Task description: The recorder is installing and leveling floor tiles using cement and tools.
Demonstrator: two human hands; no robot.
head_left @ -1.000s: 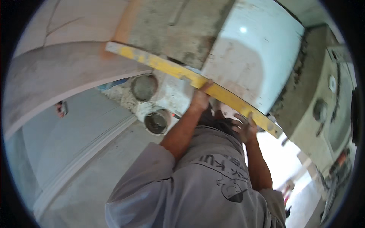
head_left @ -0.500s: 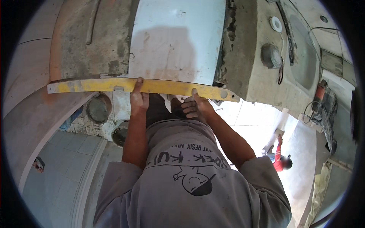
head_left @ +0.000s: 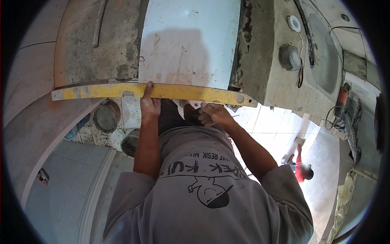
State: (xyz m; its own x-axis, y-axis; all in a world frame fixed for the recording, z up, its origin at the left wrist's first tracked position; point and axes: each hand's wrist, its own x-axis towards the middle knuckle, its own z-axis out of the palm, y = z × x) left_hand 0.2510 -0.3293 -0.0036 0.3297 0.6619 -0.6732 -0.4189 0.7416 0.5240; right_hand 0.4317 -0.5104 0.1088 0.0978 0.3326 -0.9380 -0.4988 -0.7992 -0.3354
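Observation:
A long yellow straightedge with grey smears lies along the front edge of a white tile and the rough concrete surface beside it. My left hand grips the straightedge, one finger over its face. Just below the bar, right of the middle, my right hand has its fingers curled and thumb off the face; whatever is in the fingers, if anything, is hidden.
A concrete sink ledge carries a white ring and a tape roll. Buckets of grey mix stand lower left. An orange tool is at right. A person in red works on the floor below.
The view has rotated since a second ago, leaving the straightedge nearly horizontal. My right thumb has come down off the bar's face, and that hand has moved slightly down.

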